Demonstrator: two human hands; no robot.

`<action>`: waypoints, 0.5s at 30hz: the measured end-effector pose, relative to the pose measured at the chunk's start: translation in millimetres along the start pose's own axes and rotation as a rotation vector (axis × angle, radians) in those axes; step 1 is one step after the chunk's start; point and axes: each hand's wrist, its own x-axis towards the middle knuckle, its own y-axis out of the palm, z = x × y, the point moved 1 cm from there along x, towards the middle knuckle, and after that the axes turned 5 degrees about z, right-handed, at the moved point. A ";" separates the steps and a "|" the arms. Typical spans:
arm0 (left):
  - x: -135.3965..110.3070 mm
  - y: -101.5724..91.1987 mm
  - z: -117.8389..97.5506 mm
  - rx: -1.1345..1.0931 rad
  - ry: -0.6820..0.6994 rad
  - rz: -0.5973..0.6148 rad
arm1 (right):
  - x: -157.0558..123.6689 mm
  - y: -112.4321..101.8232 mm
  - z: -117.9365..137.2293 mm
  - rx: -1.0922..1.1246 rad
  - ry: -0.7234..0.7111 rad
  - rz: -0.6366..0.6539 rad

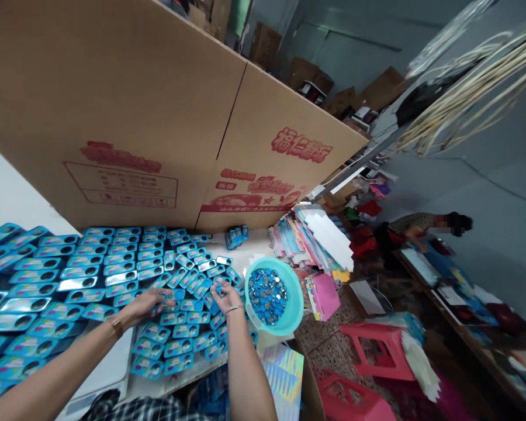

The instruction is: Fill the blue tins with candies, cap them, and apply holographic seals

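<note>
Tins (123,258) crowd the desk (258,241) in the head view, blue, each with a round hole or dark round window, in neat rows at left and looser ones in the middle. The left hand (146,304) is over the middle tins, palm down, fingers loosely bent and partly spread; whether that grip holds anything I cannot tell, as the fingertips are small and blurred. The right hand (226,297) is palm up just left of the bowl (296,298), its grip half curled and closed around something small and blue, seemingly discs. More discs (267,295), blue and silver, lie inside the turquoise bowl at the desk's right side. A white tray (109,362) sits beneath the left forearm. Behind the tins stands a tall carton (127,105) with red print, and papers (307,237) are heaped beyond the bowl. Well apart at right, another person (409,225) leans over a second table (421,266)
</note>
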 end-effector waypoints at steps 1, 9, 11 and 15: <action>1.1 4.2 2.6 0.066 -0.002 -0.007 | 0.1 2.6 -1.3 0.025 0.014 0.006; 25.7 22.6 -6.2 0.743 -0.051 -0.140 | 35.1 24.4 10.0 -0.200 0.115 -0.008; 30.0 23.2 -11.3 0.829 -0.090 -0.138 | 47.6 30.5 13.9 -0.325 0.113 -0.014; 34.9 23.8 -18.5 0.899 -0.134 -0.116 | 68.0 40.9 19.4 -0.592 0.099 0.000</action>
